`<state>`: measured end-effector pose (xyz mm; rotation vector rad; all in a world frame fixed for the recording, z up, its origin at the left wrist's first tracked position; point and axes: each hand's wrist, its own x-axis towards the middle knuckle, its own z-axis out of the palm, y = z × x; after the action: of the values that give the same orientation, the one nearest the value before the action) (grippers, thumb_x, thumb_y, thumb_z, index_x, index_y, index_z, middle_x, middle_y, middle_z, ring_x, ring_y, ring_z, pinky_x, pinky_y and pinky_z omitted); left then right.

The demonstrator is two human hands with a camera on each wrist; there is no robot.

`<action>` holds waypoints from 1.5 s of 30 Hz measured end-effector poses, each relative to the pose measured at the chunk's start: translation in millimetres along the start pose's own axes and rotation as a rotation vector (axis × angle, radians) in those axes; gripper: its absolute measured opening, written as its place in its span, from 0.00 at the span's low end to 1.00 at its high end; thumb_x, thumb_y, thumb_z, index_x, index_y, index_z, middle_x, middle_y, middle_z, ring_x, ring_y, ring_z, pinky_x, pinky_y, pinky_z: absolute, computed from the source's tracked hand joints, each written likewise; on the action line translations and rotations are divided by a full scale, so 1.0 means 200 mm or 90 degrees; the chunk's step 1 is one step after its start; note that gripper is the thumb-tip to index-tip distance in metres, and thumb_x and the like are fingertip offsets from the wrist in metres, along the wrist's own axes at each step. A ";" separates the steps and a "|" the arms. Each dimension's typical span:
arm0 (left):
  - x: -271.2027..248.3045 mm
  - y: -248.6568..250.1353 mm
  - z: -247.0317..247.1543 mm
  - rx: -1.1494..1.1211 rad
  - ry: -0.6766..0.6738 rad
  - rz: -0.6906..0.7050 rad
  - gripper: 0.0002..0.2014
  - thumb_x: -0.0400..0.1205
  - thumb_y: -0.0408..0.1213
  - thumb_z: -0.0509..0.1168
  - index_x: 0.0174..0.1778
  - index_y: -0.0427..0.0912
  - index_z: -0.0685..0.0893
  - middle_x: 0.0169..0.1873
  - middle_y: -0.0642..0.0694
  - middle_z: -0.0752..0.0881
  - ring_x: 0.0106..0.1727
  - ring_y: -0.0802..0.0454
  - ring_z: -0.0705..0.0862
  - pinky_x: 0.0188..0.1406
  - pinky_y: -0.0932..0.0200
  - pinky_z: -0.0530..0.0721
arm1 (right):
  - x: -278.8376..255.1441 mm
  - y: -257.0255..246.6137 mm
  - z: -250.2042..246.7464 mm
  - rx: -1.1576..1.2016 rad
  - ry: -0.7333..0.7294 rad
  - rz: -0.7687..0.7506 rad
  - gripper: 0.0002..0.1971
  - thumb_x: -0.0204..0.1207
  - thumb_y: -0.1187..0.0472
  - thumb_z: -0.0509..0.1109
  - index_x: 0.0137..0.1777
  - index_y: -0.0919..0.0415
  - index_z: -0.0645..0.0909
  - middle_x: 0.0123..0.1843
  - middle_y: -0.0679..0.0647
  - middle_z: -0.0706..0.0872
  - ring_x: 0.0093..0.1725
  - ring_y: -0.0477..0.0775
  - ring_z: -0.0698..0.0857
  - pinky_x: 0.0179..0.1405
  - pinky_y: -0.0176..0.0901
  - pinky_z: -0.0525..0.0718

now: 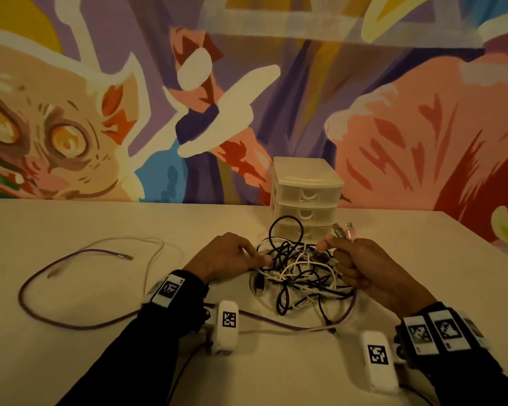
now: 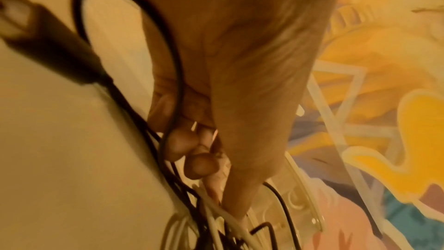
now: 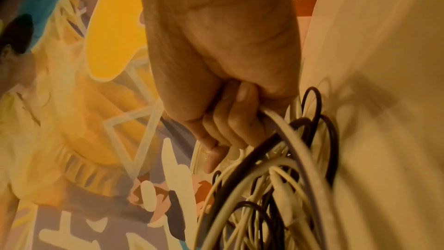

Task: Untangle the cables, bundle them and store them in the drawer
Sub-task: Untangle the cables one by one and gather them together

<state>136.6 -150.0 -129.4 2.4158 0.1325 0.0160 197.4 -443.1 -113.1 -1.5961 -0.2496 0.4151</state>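
Note:
A tangle of black, white and purple cables lies on the white table between my hands. My left hand pinches strands at the tangle's left edge; its curled fingers show among black and white cables in the left wrist view. My right hand grips a bunch of cables in a fist, with their USB plugs sticking up past the thumb. The fist closes round grey, black and white cables. A small white three-drawer unit stands just behind, drawers closed.
A purple cable and a thin white cable loop out over the table's left side and run back under my left wrist. A painted mural wall stands behind the table. The table's right edge runs diagonally at far right.

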 end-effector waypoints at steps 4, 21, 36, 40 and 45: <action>0.02 0.06 -0.01 0.115 0.005 -0.017 0.16 0.73 0.64 0.81 0.38 0.56 0.94 0.40 0.57 0.90 0.48 0.54 0.88 0.54 0.52 0.89 | 0.00 0.01 0.00 -0.008 0.009 -0.007 0.18 0.94 0.53 0.66 0.62 0.69 0.90 0.29 0.51 0.58 0.23 0.47 0.55 0.19 0.40 0.54; 0.18 0.21 0.02 -0.266 0.228 0.321 0.02 0.84 0.44 0.79 0.49 0.52 0.94 0.52 0.56 0.94 0.57 0.54 0.88 0.48 0.75 0.75 | 0.07 -0.10 0.11 -0.074 0.168 -0.284 0.09 0.87 0.54 0.77 0.64 0.52 0.93 0.32 0.37 0.89 0.32 0.36 0.87 0.35 0.30 0.81; 0.21 0.12 0.03 -0.161 0.116 0.207 0.07 0.80 0.48 0.82 0.52 0.56 0.95 0.52 0.61 0.95 0.56 0.65 0.88 0.57 0.59 0.79 | 0.22 -0.06 0.09 -0.032 0.333 -0.328 0.04 0.79 0.44 0.83 0.47 0.40 0.94 0.32 0.40 0.87 0.33 0.46 0.79 0.42 0.45 0.77; 0.15 0.24 0.02 -0.230 0.123 0.241 0.11 0.84 0.51 0.78 0.61 0.59 0.94 0.56 0.60 0.94 0.62 0.64 0.85 0.61 0.66 0.80 | 0.18 -0.08 0.11 0.084 0.242 -0.286 0.06 0.80 0.56 0.84 0.53 0.56 0.94 0.29 0.37 0.86 0.25 0.36 0.80 0.33 0.30 0.75; 0.11 0.43 0.01 -0.326 0.176 0.278 0.10 0.88 0.51 0.73 0.51 0.52 0.95 0.49 0.58 0.95 0.53 0.66 0.90 0.53 0.74 0.78 | 0.11 -0.09 0.16 0.001 0.132 -0.289 0.06 0.77 0.62 0.86 0.52 0.56 0.96 0.49 0.45 0.98 0.51 0.40 0.95 0.49 0.28 0.88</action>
<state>166.3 -213.0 -73.6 1.8755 -0.2488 0.5201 206.1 -402.9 -98.6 -1.5122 -0.4398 -0.1001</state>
